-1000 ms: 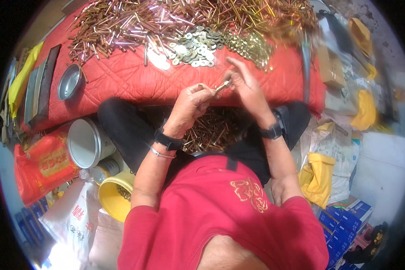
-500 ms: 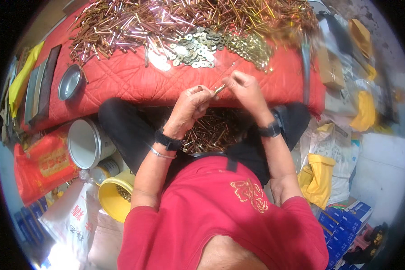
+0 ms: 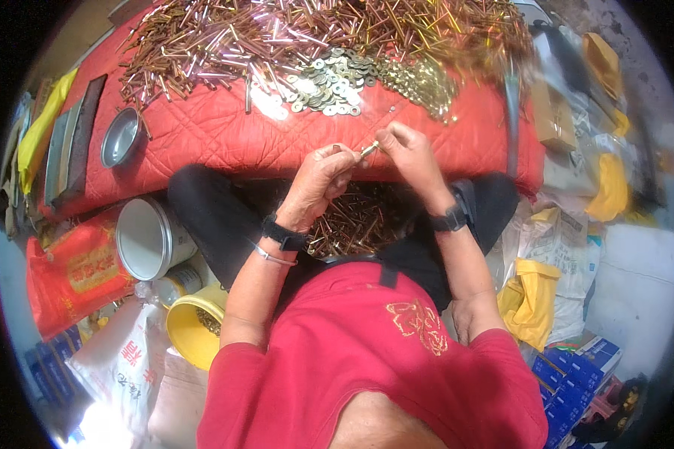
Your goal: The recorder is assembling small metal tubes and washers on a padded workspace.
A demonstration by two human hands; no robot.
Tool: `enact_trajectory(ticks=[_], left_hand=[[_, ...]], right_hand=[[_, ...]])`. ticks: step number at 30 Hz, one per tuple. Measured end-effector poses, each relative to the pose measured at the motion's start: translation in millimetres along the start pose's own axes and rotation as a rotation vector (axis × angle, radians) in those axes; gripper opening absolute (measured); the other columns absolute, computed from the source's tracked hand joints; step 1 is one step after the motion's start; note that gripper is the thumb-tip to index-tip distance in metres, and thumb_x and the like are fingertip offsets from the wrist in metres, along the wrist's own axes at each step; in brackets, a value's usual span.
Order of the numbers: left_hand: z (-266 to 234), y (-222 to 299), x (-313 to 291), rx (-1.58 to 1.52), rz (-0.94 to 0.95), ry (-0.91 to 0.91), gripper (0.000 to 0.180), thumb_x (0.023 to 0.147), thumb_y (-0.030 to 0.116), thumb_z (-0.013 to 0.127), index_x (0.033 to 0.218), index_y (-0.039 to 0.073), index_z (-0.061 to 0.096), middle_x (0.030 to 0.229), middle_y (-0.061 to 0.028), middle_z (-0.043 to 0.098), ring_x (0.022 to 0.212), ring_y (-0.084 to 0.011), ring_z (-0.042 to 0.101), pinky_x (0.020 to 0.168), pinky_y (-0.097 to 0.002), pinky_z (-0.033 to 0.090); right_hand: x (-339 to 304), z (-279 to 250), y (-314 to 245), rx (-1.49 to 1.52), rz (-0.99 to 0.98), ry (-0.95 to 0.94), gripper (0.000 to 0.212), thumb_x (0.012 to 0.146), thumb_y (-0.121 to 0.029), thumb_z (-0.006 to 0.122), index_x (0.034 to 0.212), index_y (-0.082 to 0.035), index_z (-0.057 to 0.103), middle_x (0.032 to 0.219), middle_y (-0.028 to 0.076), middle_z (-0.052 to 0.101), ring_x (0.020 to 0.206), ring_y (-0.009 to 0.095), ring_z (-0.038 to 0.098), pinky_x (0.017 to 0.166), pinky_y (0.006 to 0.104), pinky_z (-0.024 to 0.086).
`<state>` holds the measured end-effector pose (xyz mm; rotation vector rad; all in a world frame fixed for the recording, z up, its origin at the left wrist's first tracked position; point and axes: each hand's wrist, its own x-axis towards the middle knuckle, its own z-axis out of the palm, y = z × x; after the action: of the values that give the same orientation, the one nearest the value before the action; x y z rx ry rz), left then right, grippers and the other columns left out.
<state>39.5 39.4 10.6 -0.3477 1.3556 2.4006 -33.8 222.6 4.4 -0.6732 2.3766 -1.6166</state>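
Observation:
My left hand (image 3: 320, 179) is closed, pinching one end of a short brass-coloured bolt (image 3: 368, 150). At the other end the fingertips of my right hand (image 3: 413, 156) are closed round its tip; whether a small nut or washer sits there is hidden. Just beyond my hands, on a red quilted cover, lie a heap of flat washers (image 3: 335, 81) and a heap of small gold-coloured nuts (image 3: 425, 88). Behind them spreads a wide pile of copper-coloured bolts (image 3: 225, 46). More such bolts (image 3: 356, 224) fill a container between my legs.
A metal bowl (image 3: 121, 139) stands on the red cover (image 3: 210, 142) at left. White bucket (image 3: 144, 239) and yellow bucket (image 3: 186, 333) lie tilted at my left. A yellow bag (image 3: 530, 299) and blue boxes (image 3: 569, 382) are at my right; a cardboard box (image 3: 553, 120) sits farther off.
My right fingertips have shifted slightly at the bolt's tip, and the bolt has turned a little between my hands. The view has moved slightly; the heaps look the same.

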Motion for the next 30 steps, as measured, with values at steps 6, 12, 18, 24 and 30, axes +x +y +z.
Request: enact_trajectory(ticks=[6,12,18,24,30], left_hand=[[-5.9,-4.7,4.8,0.008,-0.032,-0.022,0.017,0.090,0.020,0.059,0.084,0.004,0.061,0.055,0.0078,0.039,0.042,-0.0015,0.030,0.039,-0.0175,0.022],[-7.0,-2.6,6.5,-0.034,-0.028,-0.044,0.018,0.090,0.021,0.058,0.086,0.003,0.061,0.054,0.0071,0.038,0.041,-0.0019,0.030,0.038,-0.0179,0.022],[-4.2,-4.6,5.2,-0.053,-0.047,-0.041,0.018,0.089,0.020,0.057,0.085,0.003,0.061,0.053,0.0069,0.038,0.040,-0.0022,0.029,0.038,-0.0184,0.022],[-8.7,-2.9,7.4,-0.077,-0.068,-0.050,0.017,0.088,0.020,0.058,0.084,0.004,0.062,0.055,0.0074,0.038,0.041,-0.0018,0.029,0.038,-0.0177,0.021],[-7.7,-6.5,9.3,-0.106,-0.081,-0.063,0.020,0.090,0.022,0.057,0.087,0.002,0.061,0.053,0.0073,0.036,0.040,-0.0027,0.027,0.037,-0.0191,0.020]], right_hand=[[0.5,9.0,5.6,0.080,-0.049,0.050,0.030,0.089,-0.029,0.064,0.080,-0.001,0.058,0.072,0.004,0.056,0.064,0.012,0.050,0.059,0.0288,0.041],[2.5,10.6,2.3,-0.013,-0.242,0.164,0.022,0.092,-0.023,0.061,0.099,-0.002,0.059,0.072,0.002,0.051,0.064,0.012,0.046,0.062,0.0274,0.041],[0.6,13.2,-6.4,0.235,-0.014,0.058,0.042,0.090,-0.013,0.060,0.130,-0.006,0.046,0.077,0.002,0.049,0.070,0.010,0.047,0.064,0.0267,0.041],[0.9,21.5,-14.2,0.089,-0.176,0.171,0.043,0.090,-0.010,0.060,0.130,-0.005,0.047,0.071,0.005,0.048,0.066,0.013,0.049,0.065,0.0285,0.044],[3.0,20.7,-8.9,0.001,-0.197,0.194,0.039,0.089,-0.010,0.060,0.127,-0.008,0.051,0.071,0.009,0.058,0.067,0.019,0.060,0.065,0.0346,0.047]])
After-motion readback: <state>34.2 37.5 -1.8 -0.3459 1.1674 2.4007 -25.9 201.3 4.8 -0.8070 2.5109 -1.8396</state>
